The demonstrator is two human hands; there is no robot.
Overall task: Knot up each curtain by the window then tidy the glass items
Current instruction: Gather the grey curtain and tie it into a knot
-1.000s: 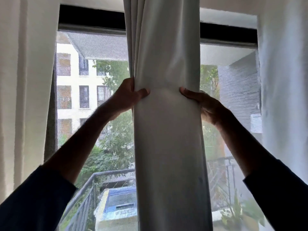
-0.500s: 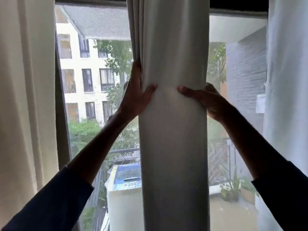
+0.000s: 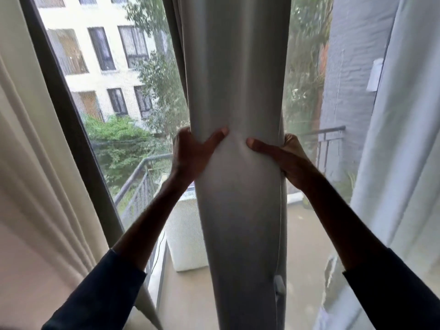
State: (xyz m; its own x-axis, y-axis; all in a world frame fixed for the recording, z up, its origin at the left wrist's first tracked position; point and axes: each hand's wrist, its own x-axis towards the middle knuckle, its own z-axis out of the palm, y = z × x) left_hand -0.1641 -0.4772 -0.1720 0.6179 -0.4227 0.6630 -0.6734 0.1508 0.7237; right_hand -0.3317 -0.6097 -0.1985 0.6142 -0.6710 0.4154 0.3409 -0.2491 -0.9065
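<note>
Grey curtain (image 3: 238, 67): L hand (image 3: 192, 156), R hand (image 3: 283, 158) closer (gripping lower).

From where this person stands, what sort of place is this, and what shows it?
Likely an upstairs room in a flat: long curtain, tall window, balcony railing and apartment block outside.

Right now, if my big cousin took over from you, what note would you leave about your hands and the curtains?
Left hand: grips the left side of the middle curtain, thumb in front.
Right hand: grips its right side at about the same height, thumb in front.
Middle curtain: gathered into a column, hanging straight, no knot in view.
Cream curtain at the left and sheer curtain at the right: hanging loose, no knot in view.
Done: gathering only.
Left: knot each curtain, then tidy the glass items, which are out of view.
</note>
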